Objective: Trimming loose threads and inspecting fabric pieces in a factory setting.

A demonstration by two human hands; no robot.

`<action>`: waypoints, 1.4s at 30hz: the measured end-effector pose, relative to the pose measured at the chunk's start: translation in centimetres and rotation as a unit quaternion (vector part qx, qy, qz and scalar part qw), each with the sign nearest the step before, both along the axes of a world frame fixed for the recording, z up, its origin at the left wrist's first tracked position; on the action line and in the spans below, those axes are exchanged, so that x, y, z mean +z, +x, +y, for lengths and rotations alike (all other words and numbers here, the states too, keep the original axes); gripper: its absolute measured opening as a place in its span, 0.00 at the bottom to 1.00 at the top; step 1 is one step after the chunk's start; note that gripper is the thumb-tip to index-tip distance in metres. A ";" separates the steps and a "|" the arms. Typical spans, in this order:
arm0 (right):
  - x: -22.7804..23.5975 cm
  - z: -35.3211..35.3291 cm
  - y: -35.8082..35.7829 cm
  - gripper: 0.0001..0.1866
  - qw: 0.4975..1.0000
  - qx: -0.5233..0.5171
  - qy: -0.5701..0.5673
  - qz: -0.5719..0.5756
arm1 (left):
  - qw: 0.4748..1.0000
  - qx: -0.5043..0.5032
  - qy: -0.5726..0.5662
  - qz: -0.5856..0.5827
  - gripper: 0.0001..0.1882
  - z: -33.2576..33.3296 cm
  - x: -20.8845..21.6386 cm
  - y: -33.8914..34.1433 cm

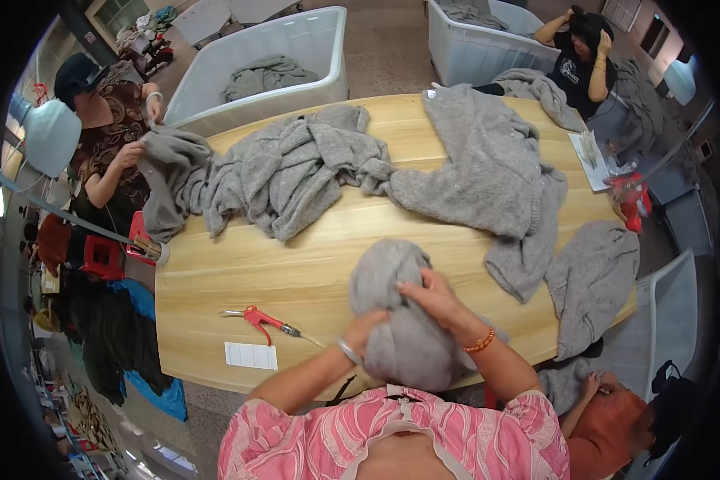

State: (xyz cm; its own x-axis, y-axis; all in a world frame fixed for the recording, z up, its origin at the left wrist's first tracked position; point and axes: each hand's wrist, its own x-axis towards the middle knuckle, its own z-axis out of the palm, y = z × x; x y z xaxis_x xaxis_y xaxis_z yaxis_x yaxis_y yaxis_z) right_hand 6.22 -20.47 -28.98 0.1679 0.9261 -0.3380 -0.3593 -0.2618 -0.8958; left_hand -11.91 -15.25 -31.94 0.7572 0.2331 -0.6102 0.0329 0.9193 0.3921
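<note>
A bundled grey knitted garment is between my hands at the table's near edge, close to my body. My right hand, an orange bead bracelet on its wrist, grips the cloth near the top of the bundle with fingers closed. Against the left side of the bundle, my left hand is closed on the fabric; its fingertips are hidden in the folds. Left of my left forearm lies a red air blow gun with a metal nozzle, beside a white paper card.
Grey sweaters lie in a heap and spread out across the wooden table. One co-worker handles grey cloth at far left; others are at far right and lower right. Large white bins stand beyond. Lamps flank both sides.
</note>
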 end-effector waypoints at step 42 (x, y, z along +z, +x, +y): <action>15.3 -13.5 -0.5 0.15 0.845 0.004 0.461 -0.271 | 0.599 0.096 0.495 0.622 0.42 0.7 -12.1 -16.4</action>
